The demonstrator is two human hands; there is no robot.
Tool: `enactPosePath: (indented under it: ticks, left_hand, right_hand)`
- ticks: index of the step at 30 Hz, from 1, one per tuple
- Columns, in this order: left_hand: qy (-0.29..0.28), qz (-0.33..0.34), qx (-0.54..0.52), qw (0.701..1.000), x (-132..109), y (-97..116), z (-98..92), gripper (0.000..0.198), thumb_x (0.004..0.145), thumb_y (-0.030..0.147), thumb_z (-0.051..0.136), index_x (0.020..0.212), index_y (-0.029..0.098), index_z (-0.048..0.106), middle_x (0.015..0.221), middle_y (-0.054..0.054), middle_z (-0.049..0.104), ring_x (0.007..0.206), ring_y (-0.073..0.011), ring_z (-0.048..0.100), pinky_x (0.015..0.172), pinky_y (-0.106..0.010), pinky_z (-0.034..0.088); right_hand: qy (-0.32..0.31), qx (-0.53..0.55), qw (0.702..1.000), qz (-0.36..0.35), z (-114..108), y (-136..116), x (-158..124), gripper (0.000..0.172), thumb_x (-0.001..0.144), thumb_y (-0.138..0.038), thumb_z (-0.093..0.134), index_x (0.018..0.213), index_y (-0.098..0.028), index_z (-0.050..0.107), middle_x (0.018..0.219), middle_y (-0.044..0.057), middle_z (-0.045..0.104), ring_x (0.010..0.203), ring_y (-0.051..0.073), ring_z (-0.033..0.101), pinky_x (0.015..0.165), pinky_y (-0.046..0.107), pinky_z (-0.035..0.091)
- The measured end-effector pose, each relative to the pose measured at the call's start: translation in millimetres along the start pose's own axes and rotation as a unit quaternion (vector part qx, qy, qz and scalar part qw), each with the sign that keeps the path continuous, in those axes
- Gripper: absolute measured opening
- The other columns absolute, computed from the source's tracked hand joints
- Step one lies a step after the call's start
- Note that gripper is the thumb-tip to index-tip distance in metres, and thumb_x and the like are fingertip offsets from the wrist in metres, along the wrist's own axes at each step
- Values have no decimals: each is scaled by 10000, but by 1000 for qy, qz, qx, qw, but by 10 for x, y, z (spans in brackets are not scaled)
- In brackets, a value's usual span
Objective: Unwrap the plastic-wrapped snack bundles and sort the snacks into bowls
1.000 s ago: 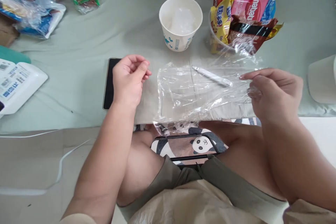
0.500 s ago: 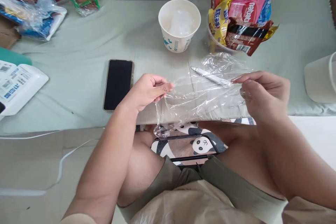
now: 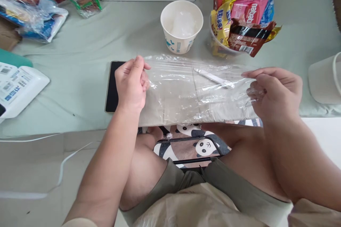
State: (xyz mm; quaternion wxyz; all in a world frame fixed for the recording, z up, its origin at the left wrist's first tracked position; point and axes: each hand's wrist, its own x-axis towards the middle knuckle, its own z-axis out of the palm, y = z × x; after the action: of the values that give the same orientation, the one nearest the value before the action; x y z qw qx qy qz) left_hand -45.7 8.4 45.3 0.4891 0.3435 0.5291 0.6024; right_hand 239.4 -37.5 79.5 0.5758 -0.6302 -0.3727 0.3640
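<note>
A sheet of clear plastic film is stretched between my two hands over the front of the table. My left hand pinches its left end, above part of a dark phone. At the other end, my right hand grips the film between thumb and fingers. Through the film shows a slim white and silver tool, perhaps tweezers, lying on the table. Behind the film stands a white paper cup holding a whitish translucent lump.
A clear tub full of wrapped snacks sits right of the cup. More snack packets lie at the back left, a white labelled pack at the left. A white container stands at the right edge.
My left hand has moved up and left, over the phone, and my right hand slightly right. The crumpled film is now spread wider and flatter between them.
</note>
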Motion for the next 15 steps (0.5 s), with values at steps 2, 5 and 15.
enactPosePath:
  ticks: [2,5,15]
  left_hand:
    - [27,0,-23,999,18,32,-10,437,939,456,705,591,225,576,448,75,246,367,-62,184,426,-302,96]
    - [62,-32,-68,995,65,116,-61,392,981,341,592,616,227,508,466,72,227,379,-73,187,431,-303,114]
    - [-230,-142,-154,951,69,-49,-57,684,849,782,571,887,137,796,912,-89,769,858,-168,725,760,-261,577]
  right_hand:
    - [19,19,1000,9,-4,-27,38,74,572,-192,693,598,-167,757,619,44,728,335,42,306,345,233,123]
    - [40,57,998,2,-81,-45,103,42,542,-169,687,563,-181,722,605,19,713,292,39,274,313,229,82]
    - [-675,234,695,82,-211,-81,-72,139,861,-355,766,853,-219,799,712,47,755,603,142,700,599,224,569]
